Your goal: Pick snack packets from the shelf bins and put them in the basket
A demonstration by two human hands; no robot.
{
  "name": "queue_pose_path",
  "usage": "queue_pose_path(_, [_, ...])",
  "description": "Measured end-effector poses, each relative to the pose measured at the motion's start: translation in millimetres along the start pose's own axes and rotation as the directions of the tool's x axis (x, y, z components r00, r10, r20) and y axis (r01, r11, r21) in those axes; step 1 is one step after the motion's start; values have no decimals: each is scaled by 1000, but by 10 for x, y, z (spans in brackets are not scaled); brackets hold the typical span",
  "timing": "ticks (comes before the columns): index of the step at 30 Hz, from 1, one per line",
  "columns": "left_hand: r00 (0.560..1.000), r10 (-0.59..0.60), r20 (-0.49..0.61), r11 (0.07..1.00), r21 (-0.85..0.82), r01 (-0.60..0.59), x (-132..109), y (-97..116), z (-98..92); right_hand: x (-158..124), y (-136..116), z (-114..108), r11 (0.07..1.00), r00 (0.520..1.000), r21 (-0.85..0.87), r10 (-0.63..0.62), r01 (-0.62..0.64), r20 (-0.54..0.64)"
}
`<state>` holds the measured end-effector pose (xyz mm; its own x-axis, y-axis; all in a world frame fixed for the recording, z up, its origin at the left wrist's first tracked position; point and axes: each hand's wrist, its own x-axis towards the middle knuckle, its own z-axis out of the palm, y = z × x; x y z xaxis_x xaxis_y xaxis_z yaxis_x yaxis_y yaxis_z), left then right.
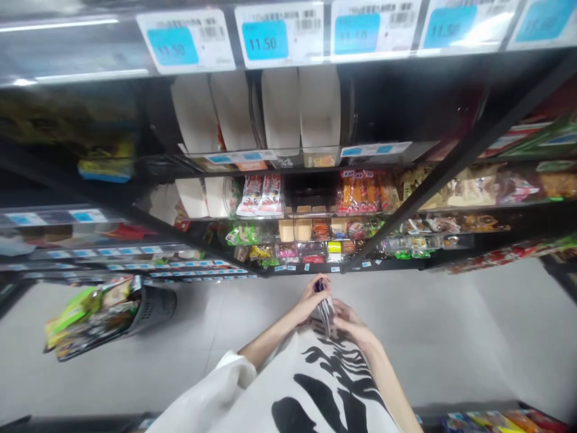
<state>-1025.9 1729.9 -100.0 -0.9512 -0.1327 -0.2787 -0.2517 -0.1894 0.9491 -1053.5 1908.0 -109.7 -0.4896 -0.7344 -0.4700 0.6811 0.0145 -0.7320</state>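
Head view, watching from my end: both bare hands in front of the shirt [324, 385], over grey floor [216, 337]. Left hand [314, 293] clamped on the upper end of a thin packet [325, 311], purple at the top, silvery lower down; print too small for me to read. Right hand [350, 323] just below it, at the packet's lower side; its fingertips are partly hidden, so I cannot tell whether it grips or only steadies. Packet sits close against the body, well apart from the rack [424, 194] and from the basket [155, 304]. My judgement on progress: mid-handling, with the packet off the shelves and in hand, not set down anywhere. Basket stands on the floor to the left, heaped with mixed packs [90, 316], so plenty remains there unshelved. On the rack, white-and-red packs [261, 193] and orange packs [360, 193] stand in place, white boxes [193, 111] a tier above, price tags [184, 42] along the top edge. No count possible from here; the basket's lower layers are hidden.
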Motion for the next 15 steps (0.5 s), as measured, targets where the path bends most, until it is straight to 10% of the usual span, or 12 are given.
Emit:
queue_pose_path(8, [998,70,5,930,362,-67,395,-5,-408,676,-206,327,887,1000,-461,23,-18,6])
queue_pose_path(12, [977,213,-31,906,379,-186,471,69,-697,926,-275,502,917,1000,-400,-10,2,-18])
queue_pose_path(15, [954,235,184,875,387,-290,533,256,-1031,1055,-270,569,968,1000,-251,21,-14,24])
